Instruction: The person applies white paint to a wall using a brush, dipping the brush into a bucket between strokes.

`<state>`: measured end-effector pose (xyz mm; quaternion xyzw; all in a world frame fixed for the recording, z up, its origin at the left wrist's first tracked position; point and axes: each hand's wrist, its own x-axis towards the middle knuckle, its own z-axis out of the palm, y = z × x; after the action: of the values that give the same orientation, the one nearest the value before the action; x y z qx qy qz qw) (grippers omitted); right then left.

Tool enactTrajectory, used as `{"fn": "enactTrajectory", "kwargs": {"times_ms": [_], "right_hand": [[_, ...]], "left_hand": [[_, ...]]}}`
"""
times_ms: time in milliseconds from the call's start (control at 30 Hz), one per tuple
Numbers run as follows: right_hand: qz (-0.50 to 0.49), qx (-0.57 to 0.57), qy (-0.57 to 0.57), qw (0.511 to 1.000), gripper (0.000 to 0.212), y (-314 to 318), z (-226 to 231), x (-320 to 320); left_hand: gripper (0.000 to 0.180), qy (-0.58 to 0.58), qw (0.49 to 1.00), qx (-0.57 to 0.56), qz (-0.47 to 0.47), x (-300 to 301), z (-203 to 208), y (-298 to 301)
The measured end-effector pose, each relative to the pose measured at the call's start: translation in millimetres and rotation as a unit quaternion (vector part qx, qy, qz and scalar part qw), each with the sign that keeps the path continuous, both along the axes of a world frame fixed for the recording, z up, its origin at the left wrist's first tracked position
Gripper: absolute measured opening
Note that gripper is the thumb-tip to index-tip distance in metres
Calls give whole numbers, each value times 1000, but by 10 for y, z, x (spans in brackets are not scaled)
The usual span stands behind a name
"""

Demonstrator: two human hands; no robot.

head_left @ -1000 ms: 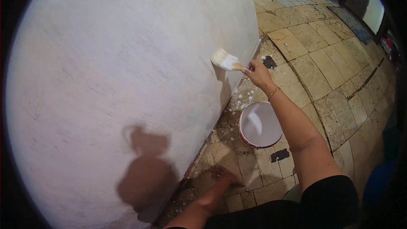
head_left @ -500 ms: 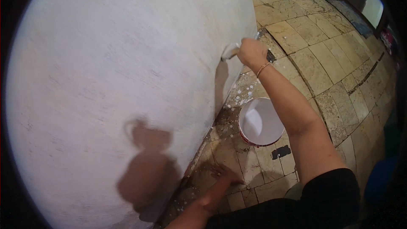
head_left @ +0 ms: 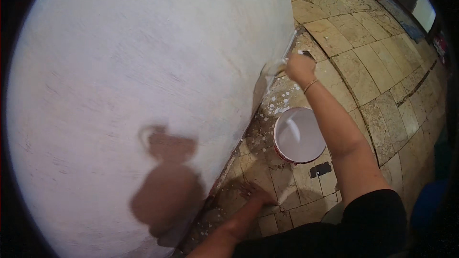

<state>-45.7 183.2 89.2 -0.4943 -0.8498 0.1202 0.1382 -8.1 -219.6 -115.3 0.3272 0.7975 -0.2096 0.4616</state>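
Note:
My right hand [head_left: 300,69] is closed around the handle of a paintbrush [head_left: 272,69]. The brush is smeared by motion, its bristle end at the white wall [head_left: 158,67] close to where the wall meets the floor. Below that arm stands a round bucket [head_left: 311,139], white inside with a reddish outer edge. What looks like white paint shows inside it. My left hand [head_left: 256,194] lies palm down on the floor near the foot of the wall, fingers spread, with a ring on one finger.
White paint drips [head_left: 282,98] spot the tiled floor [head_left: 382,71] between bucket and wall. A dark patch [head_left: 320,169] marks a tile beside the bucket. At the far right, a dark mat [head_left: 399,16] lies by a doorway. Something blue [head_left: 429,203] is at the right edge.
My right hand has moved a little down and to the right, carrying the brush lower toward the wall's base. My left hand stays planted. The whole view has shifted slightly.

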Motion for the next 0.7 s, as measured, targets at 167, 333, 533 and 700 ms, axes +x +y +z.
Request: {"fn": "enactTrajectory", "kwargs": {"times_ms": [167, 333, 533, 700], "right_hand": [[80, -1, 10, 997, 17, -544, 20, -271], [143, 85, 98, 981, 14, -889, 1080, -6], [107, 43, 163, 980, 15, -977, 1464, 353], [111, 60, 9, 992, 13, -667, 392, 67]], "left_hand": [[148, 2, 1000, -5, 7, -24, -5, -57], [148, -5, 1000, 0, 4, 12, -33, -64], [148, -9, 1000, -3, 11, -16, -32, -130], [148, -15, 1000, 7, -9, 47, -25, -23]]}}
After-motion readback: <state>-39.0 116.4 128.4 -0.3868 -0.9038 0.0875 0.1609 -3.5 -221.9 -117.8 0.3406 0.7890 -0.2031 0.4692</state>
